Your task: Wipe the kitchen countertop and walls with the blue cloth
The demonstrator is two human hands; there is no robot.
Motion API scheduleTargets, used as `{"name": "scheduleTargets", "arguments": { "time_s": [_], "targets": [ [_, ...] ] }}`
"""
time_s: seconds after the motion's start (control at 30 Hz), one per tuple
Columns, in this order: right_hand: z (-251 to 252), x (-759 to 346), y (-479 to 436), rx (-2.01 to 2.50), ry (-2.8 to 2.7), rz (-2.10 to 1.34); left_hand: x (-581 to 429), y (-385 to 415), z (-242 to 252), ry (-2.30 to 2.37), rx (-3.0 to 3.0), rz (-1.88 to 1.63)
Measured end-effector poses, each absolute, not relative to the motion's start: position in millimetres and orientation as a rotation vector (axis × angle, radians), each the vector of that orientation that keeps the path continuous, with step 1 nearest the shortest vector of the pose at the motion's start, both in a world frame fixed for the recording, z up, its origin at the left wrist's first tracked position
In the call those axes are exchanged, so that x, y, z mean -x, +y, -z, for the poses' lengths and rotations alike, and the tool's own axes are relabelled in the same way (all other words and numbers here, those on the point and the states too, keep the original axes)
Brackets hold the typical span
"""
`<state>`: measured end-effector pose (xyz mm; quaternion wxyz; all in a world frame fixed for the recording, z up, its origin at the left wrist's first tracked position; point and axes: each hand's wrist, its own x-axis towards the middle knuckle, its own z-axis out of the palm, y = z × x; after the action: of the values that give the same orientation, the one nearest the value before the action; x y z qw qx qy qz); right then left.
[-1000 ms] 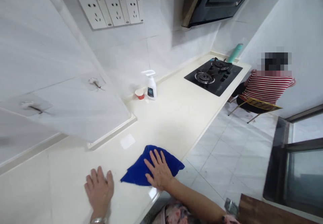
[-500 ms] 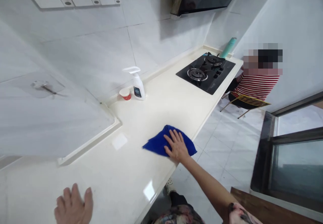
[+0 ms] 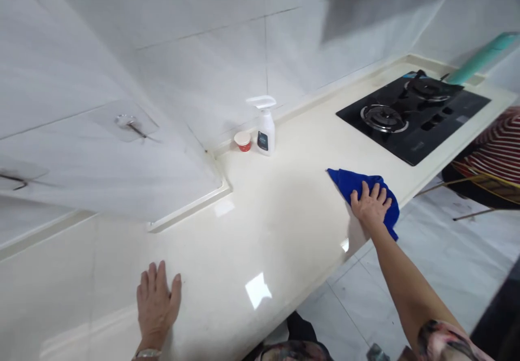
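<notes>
A dark blue cloth [image 3: 343,181] lies spread on the cream countertop [image 3: 280,231], one corner draping over the front edge. My right hand [image 3: 370,205] presses on it from above, palm down with the fingers apart. Further left, my left hand [image 3: 156,298] rests flat on the bare counter, its fingers stretched out and holding nothing. By the wall stand a white spray bottle [image 3: 266,133] and, beside it, a small red and white tub [image 3: 242,141]; neither hand touches them.
A black gas hob [image 3: 422,139] is set into the counter at the right, with a green cylinder [image 3: 481,57] behind it. Someone in a striped top [image 3: 501,141] sits on a chair past the front edge. A boxed-in wall corner [image 3: 190,209] juts out at left.
My right hand has slid the blue cloth along the counter toward the hob. My left hand stays at about the same spot on the counter. The view has shifted, bringing more wall in at left.
</notes>
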<state>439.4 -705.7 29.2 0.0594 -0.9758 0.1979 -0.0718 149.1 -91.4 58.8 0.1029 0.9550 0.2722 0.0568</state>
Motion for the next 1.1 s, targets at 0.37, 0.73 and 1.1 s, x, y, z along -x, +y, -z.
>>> {"name": "scheduleTargets", "arguments": {
  "time_s": [0.37,0.73,1.1],
  "targets": [
    [-53.2,-443.9,-499.7,2.983,0.004,0.155,-146.3,-90.0,-48.9,0.779,-2.822,-0.212],
    [-72.3,-269.1,-375.9,2.769,-0.697,-0.167,-144.2,-92.4,-42.1,0.717,-2.811,-0.39],
    [-74.2,-187.3,-413.1,2.455,-1.218,-0.234,-144.8,-92.6,-43.3,0.711,-2.801,-0.457]
  ]
}}
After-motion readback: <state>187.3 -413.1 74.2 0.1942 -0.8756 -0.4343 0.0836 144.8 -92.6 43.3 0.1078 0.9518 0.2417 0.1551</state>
